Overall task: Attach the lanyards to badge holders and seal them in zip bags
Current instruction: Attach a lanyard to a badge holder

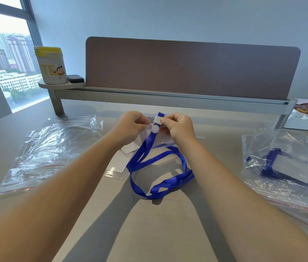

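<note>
While both hands work above the middle of the tabletop (168, 224), the right hand's (179, 127) fingers (165, 121) pinch the white clasp (158, 120) at the end of a blue lanyard (160, 163), and the left hand's (128, 125) fingers curl round the top edge of a clear badge holder (134, 143), close to the strap's two round white snaps (154, 128). The attaching step appears to be in hand: the strap end looks ready to go through the holder's slot, though the slot itself is hidden behind the fingers. The next move likely calls for threading the end through and pressing the snaps together. From the clasp the lanyard runs toward the near side, its long axis far-to-near, and its loop lies slack on the tabletop. Spare holders (116, 172) lie just left of the loop. Empty zip bags (51, 148) lie to the left; on the right, a bag (281, 167) already holds a finished set.
</note>
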